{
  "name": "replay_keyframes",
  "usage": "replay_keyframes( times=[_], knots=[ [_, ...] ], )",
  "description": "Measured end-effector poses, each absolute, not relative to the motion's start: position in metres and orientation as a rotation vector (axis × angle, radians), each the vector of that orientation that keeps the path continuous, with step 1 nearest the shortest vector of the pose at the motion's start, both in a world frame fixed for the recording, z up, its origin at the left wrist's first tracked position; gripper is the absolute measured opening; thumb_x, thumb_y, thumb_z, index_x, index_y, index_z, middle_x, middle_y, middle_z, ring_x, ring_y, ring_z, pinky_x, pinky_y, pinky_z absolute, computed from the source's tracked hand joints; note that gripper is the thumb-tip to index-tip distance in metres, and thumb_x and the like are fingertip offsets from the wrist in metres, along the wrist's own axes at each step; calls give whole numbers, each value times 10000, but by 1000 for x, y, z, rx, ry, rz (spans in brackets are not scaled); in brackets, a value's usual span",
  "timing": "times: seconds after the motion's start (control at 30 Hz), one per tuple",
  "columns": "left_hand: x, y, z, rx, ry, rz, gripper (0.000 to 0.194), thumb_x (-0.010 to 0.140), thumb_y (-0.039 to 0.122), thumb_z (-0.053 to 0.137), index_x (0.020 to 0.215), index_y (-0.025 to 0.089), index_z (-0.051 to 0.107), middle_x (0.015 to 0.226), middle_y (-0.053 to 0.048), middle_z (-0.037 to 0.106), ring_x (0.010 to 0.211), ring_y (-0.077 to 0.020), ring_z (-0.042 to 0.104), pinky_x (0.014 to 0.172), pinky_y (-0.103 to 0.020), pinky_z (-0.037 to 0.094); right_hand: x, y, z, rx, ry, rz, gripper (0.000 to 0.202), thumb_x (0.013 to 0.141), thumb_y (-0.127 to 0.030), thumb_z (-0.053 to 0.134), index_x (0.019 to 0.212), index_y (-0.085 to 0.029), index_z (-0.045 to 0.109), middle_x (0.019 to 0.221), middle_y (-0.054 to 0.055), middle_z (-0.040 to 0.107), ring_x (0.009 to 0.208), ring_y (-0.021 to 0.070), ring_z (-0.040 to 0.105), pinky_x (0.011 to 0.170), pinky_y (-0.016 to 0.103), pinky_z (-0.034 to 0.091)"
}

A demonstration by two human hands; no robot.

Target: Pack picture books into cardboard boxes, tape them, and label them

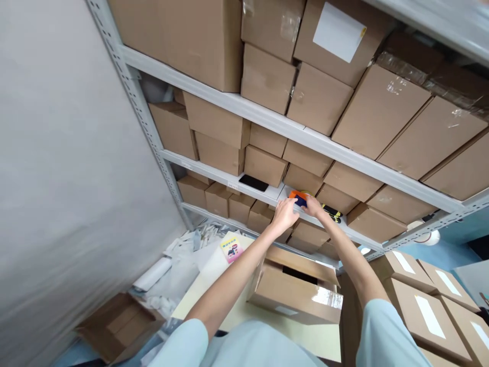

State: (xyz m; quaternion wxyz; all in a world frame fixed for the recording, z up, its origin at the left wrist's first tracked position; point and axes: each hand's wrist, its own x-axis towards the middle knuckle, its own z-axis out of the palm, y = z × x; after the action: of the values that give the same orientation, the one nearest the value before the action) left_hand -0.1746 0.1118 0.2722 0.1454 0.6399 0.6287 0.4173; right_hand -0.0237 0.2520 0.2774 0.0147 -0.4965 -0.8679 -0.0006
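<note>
"Where are your hands working?"

"At the middle shelf (198, 167). Your arms reach over the open carton (290, 298) on the pale bench (321, 334), and both hands are up at an orange-and-blue item (298, 197) by the shelf's front edge."

"How do your left fingers stand?"

"On your left hand (285, 216), the fingers are loosely curled, with a small gap between thumb and forefinger at the item's near left side. You don't have them closed around it."

"And your right?"

"Your right hand (313, 206) is at the item's right end, its fingers bent and touching it. How far they close on it, you cannot tell from here."

"What's around it?"

"A flat black item (253, 183) lies to its left on the same shelf, apart from your hands. Just right of your right wrist is a black-and-yellow item (331, 212). Brown boxes (265, 165) stand behind. Down on the bench, left of the carton, you have a yellow-and-pink printed packet (231, 249)."
</note>
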Motion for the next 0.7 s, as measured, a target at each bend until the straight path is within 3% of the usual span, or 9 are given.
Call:
replay_keyframes(
  times=[0.17,0.4,0.53,0.7],
  knots=[
    [-187,83,251,1801,1852,1191,560,876,140,719,1430,203,673,1465,-145,713,1428,-341,635,1349,-570,326,-46,269,252,-1734,-2612,-109,570,956,-128,621,1495,14,502,1574,350,525,1495,405,498,1249,511,386],
    [-188,60,240,1689,1833,1230,528,887,145,694,1407,243,692,1474,-116,717,1441,-344,632,1356,-605,315,-46,292,239,-1833,-2567,-48,558,994,-220,614,1492,3,496,1523,328,581,1456,385,549,1245,498,378],
    [-172,64,247,1660,1821,1240,485,929,177,679,1412,208,694,1493,-137,705,1435,-354,636,1331,-581,371,-40,295,241,-1754,-2584,103,506,1003,-225,605,1471,-46,532,1470,274,652,1389,343,611,1207,432,425],
    [-152,65,238,1546,1725,1346,431,981,190,649,1409,159,684,1478,-164,705,1397,-336,667,1242,-500,503,-20,268,247,-1566,-2508,277,540,1046,-277,535,1539,-67,467,1448,249,679,1346,334,630,1154,444,494]
  ],
)
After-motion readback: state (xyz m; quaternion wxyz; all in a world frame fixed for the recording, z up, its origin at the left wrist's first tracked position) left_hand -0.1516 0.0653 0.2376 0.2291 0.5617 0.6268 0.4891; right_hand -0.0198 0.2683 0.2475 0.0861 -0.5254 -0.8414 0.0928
